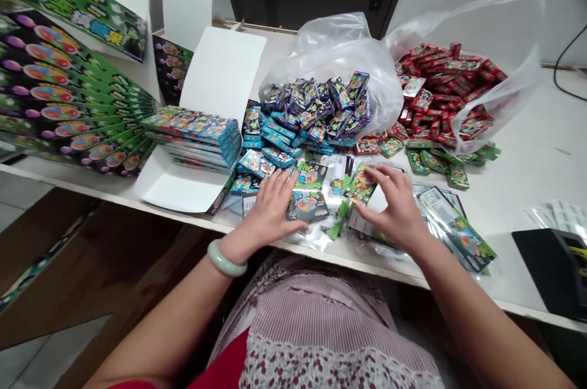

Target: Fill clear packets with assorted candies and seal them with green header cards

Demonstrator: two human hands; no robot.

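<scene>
My left hand (271, 208), with a pale bangle on its wrist, lies with fingers stretched out over the left edge of a dark printed packet (308, 202) in clear plastic. Between the thumb and fingertips of my right hand (398, 205) is a small green printed box (361, 185), tilted above the plastic packets. Under and beside that hand lie more flat packets (463, 236) with printed cards. Just beyond my left fingers sit small blue boxes (257, 163) in a loose pile.
Behind are a plastic bag of purple boxes (321, 104) and another of red boxes (440, 89). Green boxes (433, 161) lie at the right. On the left stand an open white carton (183, 187) with stacked boxes and fanned display cartons (68, 95). A black object (545, 266) sits far right.
</scene>
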